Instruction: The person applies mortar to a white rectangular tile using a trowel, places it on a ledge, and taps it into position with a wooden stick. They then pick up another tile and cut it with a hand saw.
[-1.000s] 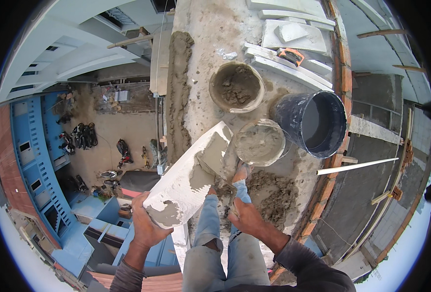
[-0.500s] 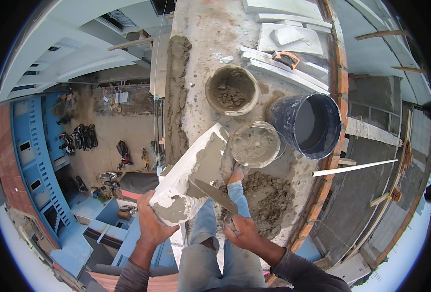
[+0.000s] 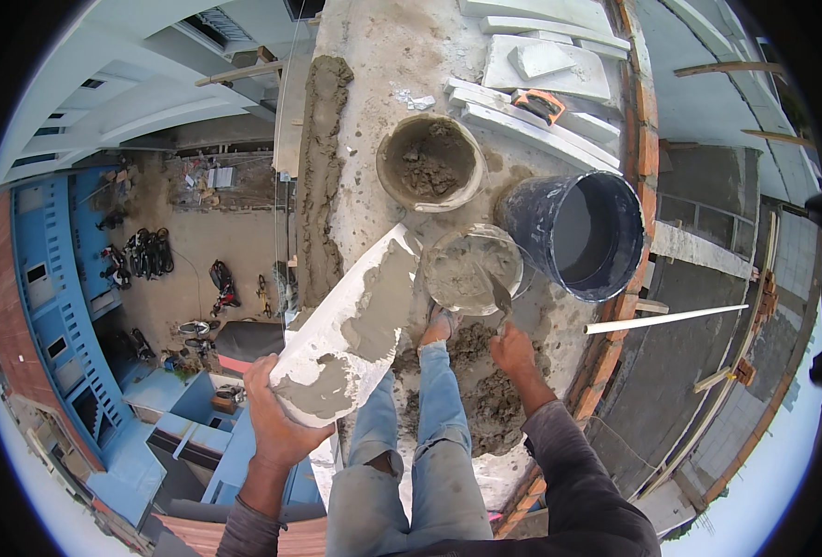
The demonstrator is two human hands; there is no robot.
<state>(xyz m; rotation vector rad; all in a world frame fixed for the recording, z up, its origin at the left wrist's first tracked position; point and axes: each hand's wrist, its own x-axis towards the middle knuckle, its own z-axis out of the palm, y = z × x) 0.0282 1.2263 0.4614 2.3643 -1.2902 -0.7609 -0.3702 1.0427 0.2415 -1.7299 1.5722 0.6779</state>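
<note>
Left hand (image 3: 276, 418) is clasping the near end of a long white rectangular block with grey mortar patches (image 3: 332, 339): fingers along its left edge, thumb at its near corner. Right hand (image 3: 513, 351) is curling closed around the mostly hidden handle of a grey metal trowel (image 3: 497, 291).

Key relation: the block's long axis is running from the left hand away and to the right; its patchy face is lying turned up and rightward. The left hand is the nearer, touching it; the right hand is staying off it, to the right. Whether anything is propping the far end, cannot tell. The trowel blade is pointing away and leftward, its tip over or in the mortar of a small round pale bucket (image 3: 446, 305) just ahead of the right hand. The block's far end is lying just beside that bucket, on its left.

Between the hands, a bare foot (image 3: 437, 327) is standing close to the bucket's near side. Beyond, a larger round mortar-smeared bucket (image 3: 434, 206) is sitting; ahead and right of the right hand, a tall dark-blue bucket (image 3: 527, 218) is holding grey liquid. A crumbly brown-grey mortar heap (image 3: 499, 408) is lying around the right forearm's left side. Ahead of the left hand, a long ridge of wet grey mortar (image 3: 323, 167) is running outward.
</note>
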